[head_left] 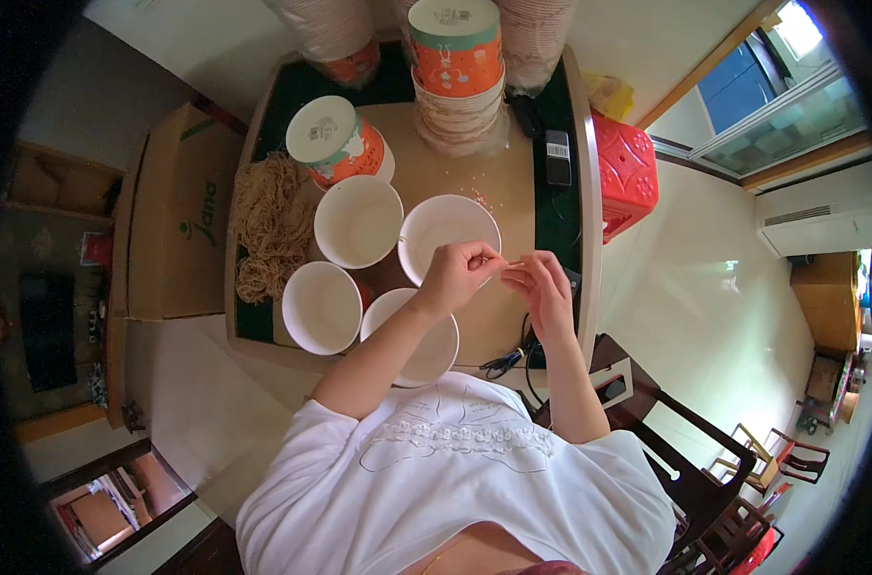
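Observation:
My left hand (458, 280) and my right hand (541, 292) meet over the table, fingertips pinched close together. Between them is something small and thin that I cannot make out. Just under my left hand stands a white paper tub (446, 216), its mouth facing up. Three more open tubs sit nearby: one (359, 222) to its left, another (322, 309) at the near left, and a third (415, 335) partly hidden by my left forearm. A tangled bundle of tan cord (271, 225) lies along the table's left side.
Upside-down orange-and-green paper tubs stand in a short stack (345, 153) and a tall one (457, 72). Small reddish bits (481, 198) lie on the brown board. A black device (558, 158) and cables (505, 362) are at right. A cardboard box (182, 216) and red stool (628, 177) flank the table.

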`<state>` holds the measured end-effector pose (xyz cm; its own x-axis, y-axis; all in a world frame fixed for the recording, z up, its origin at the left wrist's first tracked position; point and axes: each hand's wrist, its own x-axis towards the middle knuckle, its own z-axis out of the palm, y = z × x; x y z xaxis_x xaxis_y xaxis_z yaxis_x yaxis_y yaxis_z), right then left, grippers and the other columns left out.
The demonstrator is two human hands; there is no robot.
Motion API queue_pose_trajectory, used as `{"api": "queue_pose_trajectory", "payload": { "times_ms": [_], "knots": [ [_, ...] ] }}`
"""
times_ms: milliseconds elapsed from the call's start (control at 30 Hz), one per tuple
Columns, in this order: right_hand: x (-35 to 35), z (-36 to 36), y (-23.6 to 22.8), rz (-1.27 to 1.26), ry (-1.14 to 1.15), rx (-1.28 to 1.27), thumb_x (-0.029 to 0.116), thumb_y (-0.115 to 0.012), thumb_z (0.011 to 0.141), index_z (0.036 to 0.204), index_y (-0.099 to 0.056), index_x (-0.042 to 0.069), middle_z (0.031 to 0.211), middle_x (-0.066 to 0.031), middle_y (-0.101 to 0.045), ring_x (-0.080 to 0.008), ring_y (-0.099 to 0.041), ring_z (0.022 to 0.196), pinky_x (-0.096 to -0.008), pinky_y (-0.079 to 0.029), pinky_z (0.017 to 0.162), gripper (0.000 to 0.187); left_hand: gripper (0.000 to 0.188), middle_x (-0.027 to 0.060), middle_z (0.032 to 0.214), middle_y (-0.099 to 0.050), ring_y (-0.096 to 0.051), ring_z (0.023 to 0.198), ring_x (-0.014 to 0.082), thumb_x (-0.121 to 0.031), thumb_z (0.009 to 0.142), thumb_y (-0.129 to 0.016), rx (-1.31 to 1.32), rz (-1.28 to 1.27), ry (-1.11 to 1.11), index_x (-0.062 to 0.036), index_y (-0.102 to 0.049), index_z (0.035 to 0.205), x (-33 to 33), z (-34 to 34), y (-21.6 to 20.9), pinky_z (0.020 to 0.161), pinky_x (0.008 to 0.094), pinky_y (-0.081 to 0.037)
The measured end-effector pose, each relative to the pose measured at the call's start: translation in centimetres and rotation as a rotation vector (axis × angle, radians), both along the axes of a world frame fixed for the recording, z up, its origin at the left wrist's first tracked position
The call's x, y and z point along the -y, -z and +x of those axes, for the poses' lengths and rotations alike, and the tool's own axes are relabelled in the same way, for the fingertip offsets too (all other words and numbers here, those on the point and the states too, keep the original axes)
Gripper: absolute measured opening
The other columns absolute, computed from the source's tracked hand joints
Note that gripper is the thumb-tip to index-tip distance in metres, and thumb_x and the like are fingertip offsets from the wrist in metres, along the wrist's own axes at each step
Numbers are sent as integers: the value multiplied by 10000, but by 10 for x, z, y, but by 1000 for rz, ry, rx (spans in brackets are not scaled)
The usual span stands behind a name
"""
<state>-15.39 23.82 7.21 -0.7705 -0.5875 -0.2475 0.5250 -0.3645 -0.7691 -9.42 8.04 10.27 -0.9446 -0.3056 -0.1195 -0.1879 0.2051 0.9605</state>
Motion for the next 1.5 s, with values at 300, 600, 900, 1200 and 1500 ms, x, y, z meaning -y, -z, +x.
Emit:
{"api": "queue_pose_trajectory", "payload": {
  "times_ms": [300,600,900,1200,1500],
  "knots": [
    [7,-5,14,85,-9,29,89,-597,875,939,-598,3,879,-74,-648,-152,-627,772,-269,-525,705,107,293,103,571,-533,-519,487,182,-101,866,-570,-100,-36,-108,-59,-468,1137,-11,7,-4,508,314,-416],
    [15,-2,4,-183,46,241,113,-506,929,931,-545,46,789,-54,-606,-139,-600,733,-264,-508,664,78,300,51,535,-485,-486,473,123,-73,863,-557,-59,1,4,-47,-461,1146,-24,15,6,482,283,-384],
    [8,1,-3,109,14,72,94,-555,896,854,-535,45,664,23,-477,-56,-425,573,-224,-380,518,68,325,-63,536,-424,-343,466,5,-114,860,-594,-25,286,-48,-26,-493,1156,-18,14,15,435,198,-272],
    [10,7,-4,216,-76,-44,117,-589,885,820,-526,56,680,36,-497,-40,-444,580,-198,-372,515,108,236,-66,609,-489,-416,569,-8,-135,880,-589,-37,434,-105,-31,-550,1089,-16,7,26,511,180,-328],
    [7,7,-4,322,-119,-89,126,-585,892,839,-515,90,676,70,-459,-1,-418,583,-161,-380,526,95,122,-76,612,-481,-311,442,-11,-165,884,-591,29,704,-124,-65,-598,954,-10,3,17,387,172,-210]
  ]
}}
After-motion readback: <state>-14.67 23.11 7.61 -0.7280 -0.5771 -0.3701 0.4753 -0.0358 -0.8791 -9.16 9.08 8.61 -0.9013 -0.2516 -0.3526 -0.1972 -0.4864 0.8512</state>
